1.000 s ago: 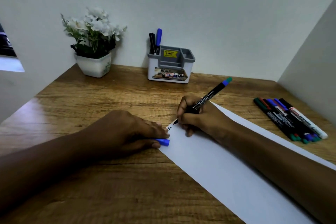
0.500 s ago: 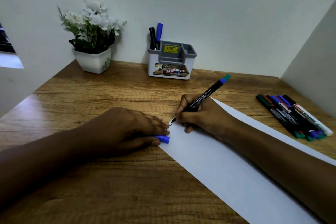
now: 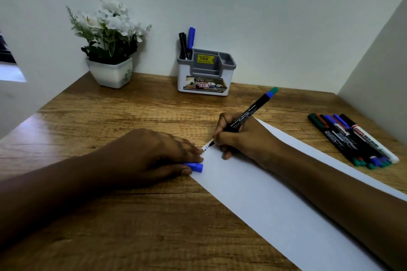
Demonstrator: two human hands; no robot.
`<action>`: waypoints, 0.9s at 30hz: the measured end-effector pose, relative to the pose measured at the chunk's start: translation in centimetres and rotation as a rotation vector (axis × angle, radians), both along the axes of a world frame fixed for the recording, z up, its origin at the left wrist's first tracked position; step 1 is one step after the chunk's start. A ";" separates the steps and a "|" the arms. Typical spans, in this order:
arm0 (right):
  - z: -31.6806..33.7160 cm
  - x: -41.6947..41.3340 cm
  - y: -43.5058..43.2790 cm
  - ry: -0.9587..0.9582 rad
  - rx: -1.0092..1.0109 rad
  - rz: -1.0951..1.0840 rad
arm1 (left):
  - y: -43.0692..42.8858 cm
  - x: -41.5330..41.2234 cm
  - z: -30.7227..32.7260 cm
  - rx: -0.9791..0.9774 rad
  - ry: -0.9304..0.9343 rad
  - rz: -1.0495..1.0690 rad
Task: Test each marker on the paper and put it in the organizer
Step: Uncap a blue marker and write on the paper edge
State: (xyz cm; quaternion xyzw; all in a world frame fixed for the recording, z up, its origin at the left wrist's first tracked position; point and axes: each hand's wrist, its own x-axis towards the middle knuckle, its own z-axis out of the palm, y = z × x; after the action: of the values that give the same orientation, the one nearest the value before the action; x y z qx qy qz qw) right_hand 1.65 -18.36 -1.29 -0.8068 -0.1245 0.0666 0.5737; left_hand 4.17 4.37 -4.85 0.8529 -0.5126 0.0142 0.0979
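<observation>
My right hand [image 3: 240, 136] grips a black marker [image 3: 248, 114] with a blue-green end, its tip touching the far corner of the white paper [image 3: 264, 193] beside small ink marks. My left hand [image 3: 154, 154] lies flat at the paper's edge with a blue cap [image 3: 195, 167] pinched under thumb and fingers. A grey-and-white organizer [image 3: 206, 75] stands at the back against the wall, with a black and a blue marker upright in its left slot. Several capped markers [image 3: 352, 141] lie in a row at the right of the desk.
A white pot of white flowers [image 3: 110, 48] stands at the back left. White walls close the wooden desk [image 3: 110, 215] at the back and right. Bare wood lies between the organizer and my hands.
The marker tip has moved slightly along the paper corner, adding to the ink marks. My left hand keeps the blue cap in place. The view has shifted slightly.
</observation>
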 end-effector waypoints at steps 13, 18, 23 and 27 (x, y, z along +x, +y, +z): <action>0.2 0.0 0.2 0.007 -0.025 -0.020 | 0.0 0.9 -0.8 0.060 0.014 0.024; 0.2 -0.1 0.2 0.009 -0.027 -0.040 | 0.1 0.6 -0.4 0.033 0.016 0.015; 0.3 -0.2 0.2 0.021 -0.012 -0.046 | 0.0 0.5 -0.5 0.043 0.005 0.023; 0.3 -0.2 0.3 0.010 -0.010 -0.053 | 0.1 0.3 -0.3 0.009 0.027 0.012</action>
State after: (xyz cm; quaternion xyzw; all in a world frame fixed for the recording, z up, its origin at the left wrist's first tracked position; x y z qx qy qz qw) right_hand 1.43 -18.05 -0.97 -0.8123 -0.0999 0.0561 0.5719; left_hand 4.50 4.46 -5.11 0.8566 -0.5061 0.0011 0.1007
